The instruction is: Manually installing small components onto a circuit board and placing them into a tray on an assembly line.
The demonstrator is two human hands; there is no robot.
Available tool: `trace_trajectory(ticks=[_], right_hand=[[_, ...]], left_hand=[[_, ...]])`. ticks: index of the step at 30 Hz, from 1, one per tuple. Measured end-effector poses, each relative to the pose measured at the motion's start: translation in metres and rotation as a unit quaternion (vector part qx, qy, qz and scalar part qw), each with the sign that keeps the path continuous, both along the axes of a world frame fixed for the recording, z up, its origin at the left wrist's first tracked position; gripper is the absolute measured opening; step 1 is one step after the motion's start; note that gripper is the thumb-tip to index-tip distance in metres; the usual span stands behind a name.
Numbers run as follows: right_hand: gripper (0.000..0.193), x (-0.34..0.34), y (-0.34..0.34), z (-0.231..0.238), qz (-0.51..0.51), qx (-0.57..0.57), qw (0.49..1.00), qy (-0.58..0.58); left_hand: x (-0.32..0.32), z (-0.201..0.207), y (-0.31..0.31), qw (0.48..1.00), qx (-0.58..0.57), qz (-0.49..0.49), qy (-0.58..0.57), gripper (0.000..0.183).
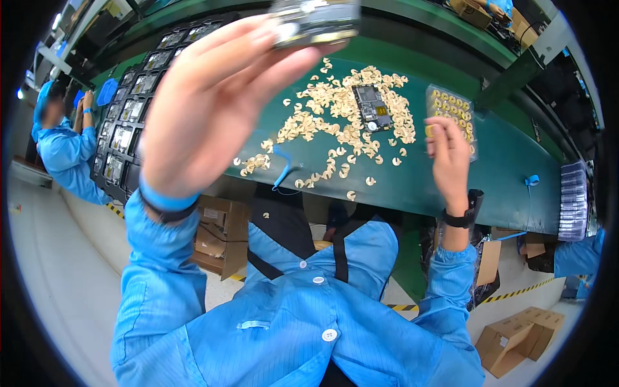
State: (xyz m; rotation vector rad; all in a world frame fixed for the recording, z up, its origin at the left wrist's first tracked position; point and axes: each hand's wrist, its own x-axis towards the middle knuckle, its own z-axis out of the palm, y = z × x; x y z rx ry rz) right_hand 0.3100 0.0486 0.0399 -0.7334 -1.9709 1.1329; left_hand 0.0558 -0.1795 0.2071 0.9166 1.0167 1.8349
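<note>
- L hand (206, 97), approx. 11 o'clock: fingertips & thumb gripping the edge of held board (316, 24) at 12 o'clock, raised above bench (400, 188); blurred, so fitment can't be checked.
- R hand (449, 151), 2 o'clock: thumb & fingers pinching yellow part (430, 130) beside clear tray (474, 153).
- 2nd board (373, 106), 1 o'clock: lies among tan bits (309, 122), not held; white disc (372, 126) at its 6 o'clock end.
- Status (judged): mid-cycle. Yellow part is in R hand, apart from both boards.
- Done: qty. of loose tan bits suggests many cycles completed; exact no. n/a.
- Remaining: most visible tray pockets appear stocked w/ yellow rounds (452, 103); some hidden by R hand.
- Black trays (132, 174), 10 o'clock: many units (120, 138) loaded; finished vs. pending can't be told.
</note>
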Motion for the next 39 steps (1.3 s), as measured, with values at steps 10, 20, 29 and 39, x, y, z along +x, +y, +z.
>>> trace_trajectory(ticks=[10, 20, 29, 39], right_hand=[[0.02, -0.221, -0.161, -0.053, 0.366, -0.345, 0.86, 0.089], [0.02, -0.236, -0.093, -0.065, 0.185, -0.2, 0.962, 0.031], [0.019, -0.148, 0.017, 0.016, 0.081, -0.181, 0.967, 0.157], [0.012, -0.157, 0.066, -0.02, 0.057, -0.109, 0.978, 0.166]], left_hand=[[-0.022, 0.022, -0.166, 0.995, 0.015, 0.099, 0.004, 0.053], [-0.056, -0.043, -0.094, 0.979, -0.066, 0.167, 0.101, 0.041], [-0.078, -0.112, 0.078, 0.983, 0.013, 0.136, 0.12, 0.054], [-0.061, -0.193, 0.196, 0.968, -0.032, 0.063, 0.24, 0.022]])
